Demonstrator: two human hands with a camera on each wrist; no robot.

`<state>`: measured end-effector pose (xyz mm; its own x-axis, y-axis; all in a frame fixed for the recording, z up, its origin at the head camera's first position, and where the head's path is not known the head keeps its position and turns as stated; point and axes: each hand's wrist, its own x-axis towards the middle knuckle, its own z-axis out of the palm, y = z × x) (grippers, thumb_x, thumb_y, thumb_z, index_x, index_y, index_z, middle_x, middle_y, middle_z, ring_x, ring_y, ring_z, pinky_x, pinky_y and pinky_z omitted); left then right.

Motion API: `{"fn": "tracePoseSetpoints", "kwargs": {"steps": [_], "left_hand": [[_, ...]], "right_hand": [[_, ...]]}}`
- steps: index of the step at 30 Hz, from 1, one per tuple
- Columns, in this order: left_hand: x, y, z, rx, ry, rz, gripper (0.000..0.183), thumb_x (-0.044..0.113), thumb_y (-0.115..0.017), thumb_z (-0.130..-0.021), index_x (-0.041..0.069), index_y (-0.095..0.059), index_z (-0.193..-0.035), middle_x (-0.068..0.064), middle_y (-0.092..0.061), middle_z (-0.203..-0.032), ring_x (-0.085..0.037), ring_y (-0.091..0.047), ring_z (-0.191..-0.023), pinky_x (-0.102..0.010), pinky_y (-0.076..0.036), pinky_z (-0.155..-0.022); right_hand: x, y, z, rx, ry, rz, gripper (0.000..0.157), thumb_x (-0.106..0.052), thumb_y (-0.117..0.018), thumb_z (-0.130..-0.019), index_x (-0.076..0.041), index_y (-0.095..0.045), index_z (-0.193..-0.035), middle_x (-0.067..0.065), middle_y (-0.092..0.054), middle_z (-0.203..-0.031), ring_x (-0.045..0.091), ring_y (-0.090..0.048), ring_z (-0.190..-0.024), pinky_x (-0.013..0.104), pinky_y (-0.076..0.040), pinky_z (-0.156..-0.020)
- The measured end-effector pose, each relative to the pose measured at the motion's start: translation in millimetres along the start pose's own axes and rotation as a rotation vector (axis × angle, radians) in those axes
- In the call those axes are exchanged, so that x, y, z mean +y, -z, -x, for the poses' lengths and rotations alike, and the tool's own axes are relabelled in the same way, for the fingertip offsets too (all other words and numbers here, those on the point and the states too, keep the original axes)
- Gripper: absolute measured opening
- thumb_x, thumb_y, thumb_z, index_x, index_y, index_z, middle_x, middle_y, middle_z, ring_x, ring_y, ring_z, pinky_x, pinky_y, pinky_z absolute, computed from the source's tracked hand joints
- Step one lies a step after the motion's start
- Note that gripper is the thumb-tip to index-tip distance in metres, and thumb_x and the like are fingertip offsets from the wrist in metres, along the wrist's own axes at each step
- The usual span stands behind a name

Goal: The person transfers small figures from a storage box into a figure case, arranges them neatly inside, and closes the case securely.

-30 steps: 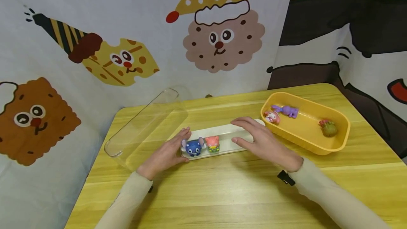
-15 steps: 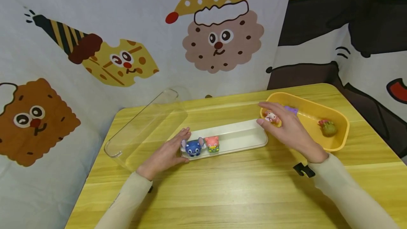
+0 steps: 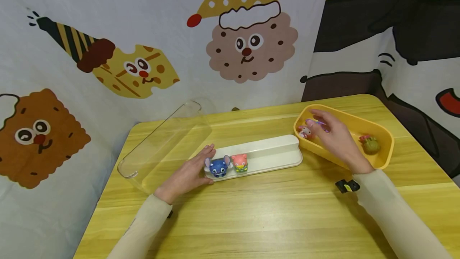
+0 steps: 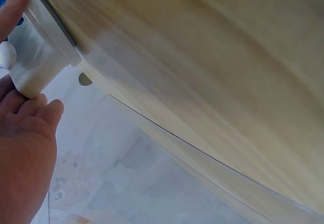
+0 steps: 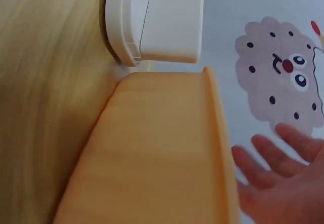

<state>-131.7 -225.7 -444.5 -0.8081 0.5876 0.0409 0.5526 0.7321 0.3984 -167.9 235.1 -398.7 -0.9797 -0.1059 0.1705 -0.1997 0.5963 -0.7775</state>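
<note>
In the head view, my left hand (image 3: 185, 177) holds the left end of a long white tray (image 3: 278, 156), thumb in front and fingers behind. The left wrist view shows those fingers curled against the tray's end (image 4: 38, 62). A blue big-eared toy figure (image 3: 218, 168) and a pink-and-green one (image 3: 240, 163) stand side by side at that end. My right hand (image 3: 338, 141) hovers over the yellow bin (image 3: 387, 147) with loosely bent fingers, holding nothing visible. Under its fingertips lie a pink-and-white figure (image 3: 304, 132) and a partly hidden purple figure (image 3: 313, 122).
A green figure with a reddish top (image 3: 371, 145) lies at the right of the bin. A clear plastic cover (image 3: 163, 141) stands on the table's left side. Printed cloth (image 3: 194, 59) hangs behind the wooden table (image 3: 251, 219). The tray's right end almost meets the bin.
My right hand has moved right, from above the tray to over the yellow bin, and now covers part of the purple figure. The left hand and tray have stayed put.
</note>
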Motion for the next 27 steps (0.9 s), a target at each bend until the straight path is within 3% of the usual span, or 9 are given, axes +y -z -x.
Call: {"fn": "tracePoseSetpoints", "kwargs": {"steps": [9, 17, 27], "left_hand": [[-1.8, -0.8, 0.0, 0.007, -0.015, -0.005, 0.097, 0.027, -0.088, -0.084, 0.003, -0.033, -0.161, -0.010, -0.019, -0.171, -0.029, -0.022, -0.156, -0.049, -0.032, -0.121], [-0.8, -0.3, -0.3, 0.004, -0.014, 0.003, 0.097, 0.026, -0.088, -0.084, 0.002, -0.033, -0.161, -0.010, -0.019, -0.171, -0.030, -0.022, -0.156, -0.049, -0.031, -0.122], [-1.3, -1.3, 0.4, 0.010, -0.008, -0.009, 0.098, 0.027, -0.088, -0.084, 0.004, -0.033, -0.161, -0.008, -0.019, -0.171, -0.029, -0.023, -0.156, -0.050, -0.033, -0.121]], "right_hand": [[12, 0.5, -7, 0.002, -0.127, 0.000, 0.076, -0.056, -0.048, -0.106, -0.002, -0.037, -0.158, 0.029, -0.044, -0.155, 0.050, -0.047, -0.136, 0.068, -0.040, -0.109], [21, -1.0, -14, -0.067, -0.237, -0.013, 0.093, -0.070, -0.049, -0.099, 0.000, -0.033, -0.159, 0.028, -0.042, -0.157, 0.048, -0.042, -0.142, 0.066, -0.035, -0.115], [27, -0.3, -21, -0.189, -0.235, 0.064, 0.095, -0.066, -0.046, -0.102, 0.011, -0.033, -0.155, 0.035, -0.039, -0.155, 0.052, -0.039, -0.141, 0.067, -0.032, -0.116]]}}
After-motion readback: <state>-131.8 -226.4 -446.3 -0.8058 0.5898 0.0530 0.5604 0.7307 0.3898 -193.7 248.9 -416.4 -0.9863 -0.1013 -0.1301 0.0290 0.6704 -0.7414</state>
